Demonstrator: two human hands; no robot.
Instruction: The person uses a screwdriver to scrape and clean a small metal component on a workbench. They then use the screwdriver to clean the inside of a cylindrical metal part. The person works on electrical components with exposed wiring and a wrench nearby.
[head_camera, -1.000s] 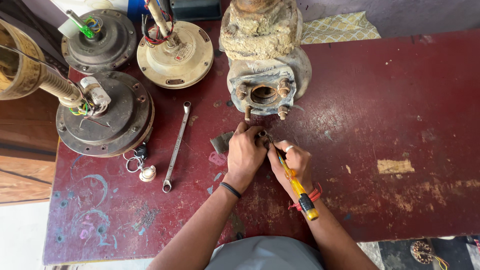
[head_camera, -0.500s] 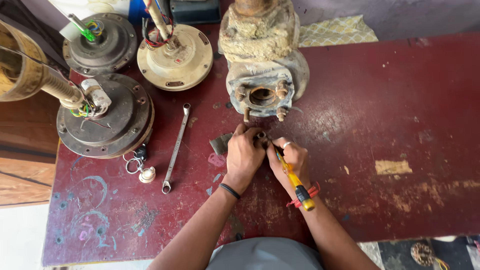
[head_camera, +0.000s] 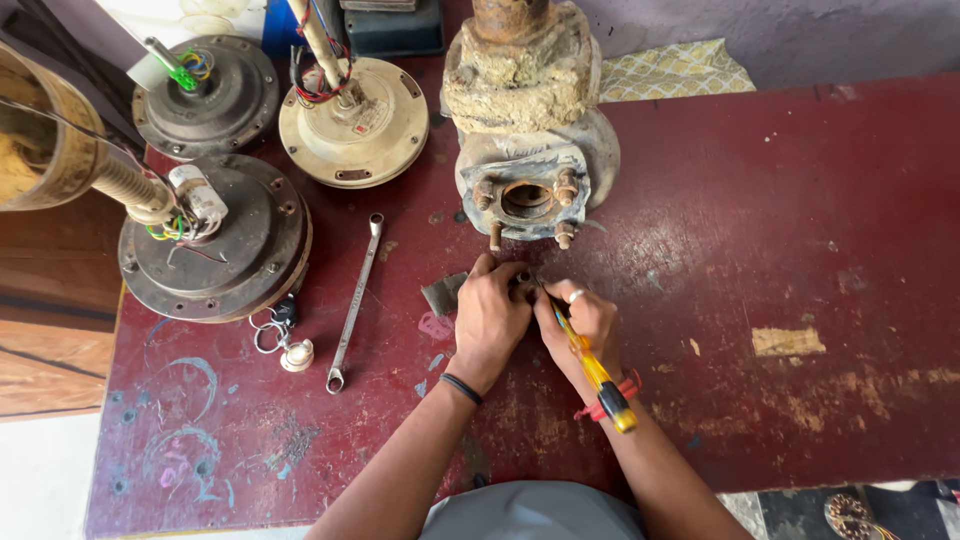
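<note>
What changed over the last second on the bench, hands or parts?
Almost nothing. The left hand stays pressed on a small part on the table, and the right hand still holds the yellow-handled screwdriver with its tip at that part; only tiny shifts. The spanner, keyring, rusty pump body and three round motor housings kept their places.

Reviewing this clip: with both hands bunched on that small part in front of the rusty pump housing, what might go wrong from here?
1. The yellow-handled screwdriver in the right hand works right beside the left hand; a slip could jab its fingers.
2. The small dark metal part is pinched only by fingertips on the worn red tabletop, so it may twist or skid free.
3. The corroded grey pump housing stands close ahead, so knuckles might strike its protruding studs.
</note>
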